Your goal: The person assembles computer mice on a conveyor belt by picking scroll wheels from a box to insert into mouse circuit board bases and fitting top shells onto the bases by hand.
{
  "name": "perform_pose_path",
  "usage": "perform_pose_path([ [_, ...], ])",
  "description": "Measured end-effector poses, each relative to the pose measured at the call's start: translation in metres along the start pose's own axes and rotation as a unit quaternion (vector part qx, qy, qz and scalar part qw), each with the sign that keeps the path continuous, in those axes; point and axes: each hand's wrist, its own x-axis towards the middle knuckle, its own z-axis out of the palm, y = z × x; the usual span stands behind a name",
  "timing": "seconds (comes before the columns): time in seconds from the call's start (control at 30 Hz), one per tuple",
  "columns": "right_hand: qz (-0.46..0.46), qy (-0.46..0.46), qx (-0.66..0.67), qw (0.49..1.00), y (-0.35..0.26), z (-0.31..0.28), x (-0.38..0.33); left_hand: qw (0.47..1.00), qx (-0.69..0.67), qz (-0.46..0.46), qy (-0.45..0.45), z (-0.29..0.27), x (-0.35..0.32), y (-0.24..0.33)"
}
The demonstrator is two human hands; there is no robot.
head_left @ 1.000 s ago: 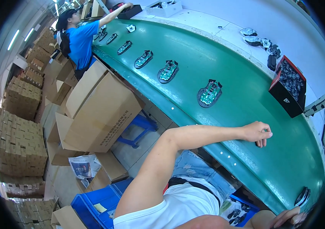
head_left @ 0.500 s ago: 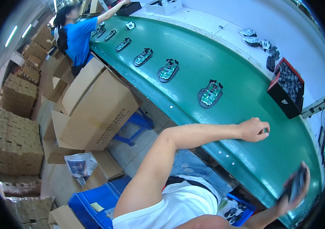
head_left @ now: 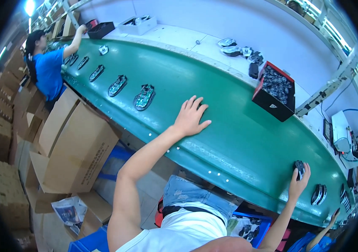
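My left hand [head_left: 190,117] is over the green conveyor belt [head_left: 225,130], fingers spread, holding nothing. Farther right, my right hand [head_left: 300,181] has its fingers round a black computer mouse [head_left: 299,169] at the belt's surface; part of it is hidden by the fingers. To the left of my left hand, an opened mouse base with a green circuit board [head_left: 144,97] lies on the belt. Another such base [head_left: 117,85] and several more run in a line toward the far left. Right of my right hand sit dark curved shells [head_left: 319,194].
A black box with a red rim [head_left: 274,90], full of small dark parts, stands at the belt's far edge beside a metal post [head_left: 330,88]. A co-worker in blue [head_left: 51,67] reaches over the far-left end. Another person's hand [head_left: 334,216] shows at lower right. Large cartons [head_left: 76,147] stand left.
The view has swung right, so the boards and box appear farther left. My left hand has gone from curled to spread. My right hand has brought the mouse to the belt.
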Motion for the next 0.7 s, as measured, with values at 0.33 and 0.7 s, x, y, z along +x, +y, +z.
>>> perform_pose_path([
  [0.33,-0.154,-0.068,0.184,0.968,-0.168,0.156,0.226,0.995,-0.095,-0.007,0.019,0.090,0.053,0.138],
  [0.7,-0.047,-0.186,-0.137,0.972,-0.148,0.252,0.285,0.972,-0.179,0.143,0.049,0.092,0.057,0.119],
])
